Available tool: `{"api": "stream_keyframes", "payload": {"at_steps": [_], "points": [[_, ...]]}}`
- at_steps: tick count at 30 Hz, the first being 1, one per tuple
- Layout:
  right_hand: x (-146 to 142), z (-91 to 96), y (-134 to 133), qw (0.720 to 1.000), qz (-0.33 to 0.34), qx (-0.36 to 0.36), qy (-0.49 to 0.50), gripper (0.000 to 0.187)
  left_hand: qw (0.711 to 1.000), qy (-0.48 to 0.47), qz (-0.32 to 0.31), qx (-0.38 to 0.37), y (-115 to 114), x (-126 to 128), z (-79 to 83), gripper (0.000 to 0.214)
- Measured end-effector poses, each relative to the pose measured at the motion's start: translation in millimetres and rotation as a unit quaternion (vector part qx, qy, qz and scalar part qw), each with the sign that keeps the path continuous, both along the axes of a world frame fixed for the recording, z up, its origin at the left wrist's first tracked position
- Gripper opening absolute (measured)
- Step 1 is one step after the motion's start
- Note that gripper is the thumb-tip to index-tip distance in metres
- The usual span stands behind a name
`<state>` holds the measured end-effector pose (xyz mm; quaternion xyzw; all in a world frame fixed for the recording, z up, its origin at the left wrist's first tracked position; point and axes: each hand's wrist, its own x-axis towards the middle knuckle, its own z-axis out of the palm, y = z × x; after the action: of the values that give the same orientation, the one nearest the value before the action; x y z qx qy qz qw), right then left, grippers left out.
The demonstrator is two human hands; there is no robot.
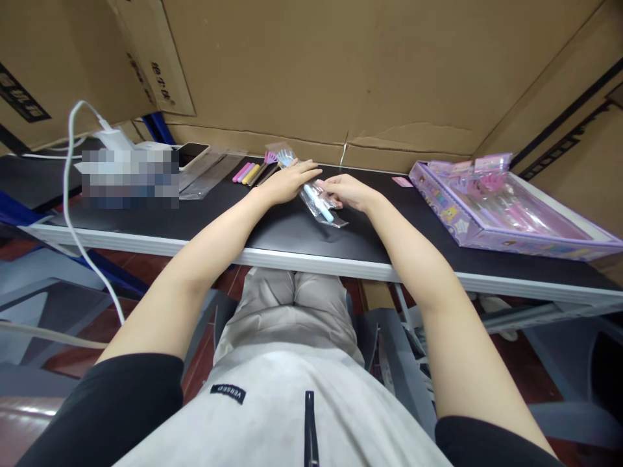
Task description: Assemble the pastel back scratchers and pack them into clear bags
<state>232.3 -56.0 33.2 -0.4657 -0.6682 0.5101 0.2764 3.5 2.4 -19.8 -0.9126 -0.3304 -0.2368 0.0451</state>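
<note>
A back scratcher with a light blue handle (318, 202) lies in a clear plastic sleeve (339, 224) on the black table. Its blue claw-shaped head (286, 157) shows beyond my left hand (291, 182), which lies flat across the middle of it, fingers stretched out. On the other side my right hand (349, 190) has its thumb and fingers pinched at the sleeve's edge beside the handle. Left of my left hand lie several more back scratchers with pink and yellow handles (250, 174); one pink claw head (270, 157) is visible. My left palm hides part of the sleeve.
On the right stands a purple display box (467, 224) holding several packed pink scratchers (501, 194). A small pink card (402, 182) lies near it. Leftward are clear sleeves (209, 178), a phone (192, 155) and a white cable (68, 194). Cardboard (311, 71) walls the back.
</note>
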Motion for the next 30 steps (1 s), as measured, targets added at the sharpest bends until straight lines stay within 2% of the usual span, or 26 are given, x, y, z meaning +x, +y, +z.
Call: {"api": "stream_keyframes", "payload": {"at_steps": [3, 6, 9, 15, 22, 30], "points": [[-7.6, -5.1, -3.5, 0.999, 0.031, -0.015, 0.02, 0.048, 1.0, 0.011, -0.015, -0.009, -4.4, 6.2, 0.2, 0.067], [-11.0, -4.8, -6.4, 0.999, 0.025, -0.033, 0.033, 0.046, 1.0, 0.005, -0.023, -0.008, -5.9, 8.2, 0.6, 0.067], [-13.0, -2.0, -8.7, 0.997, -0.003, -0.057, 0.055, 0.046, 1.0, -0.017, -0.022, 0.002, -5.7, 6.8, 1.9, 0.068], [-15.3, -1.2, -7.4, 0.987, -0.087, -0.096, 0.092, 0.039, 0.999, -0.035, 0.021, 0.004, -5.0, -2.6, 5.8, 0.075], [-11.7, -0.5, -4.0, 0.972, -0.18, -0.116, 0.098, 0.035, 0.999, -0.013, 0.035, -0.011, -10.9, 1.8, 5.7, 0.054], [-11.2, -1.5, -4.6, 0.969, -0.169, -0.141, 0.11, 0.028, 0.997, -0.018, 0.01, -0.081, -35.7, 20.5, 16.7, 0.044]]}}
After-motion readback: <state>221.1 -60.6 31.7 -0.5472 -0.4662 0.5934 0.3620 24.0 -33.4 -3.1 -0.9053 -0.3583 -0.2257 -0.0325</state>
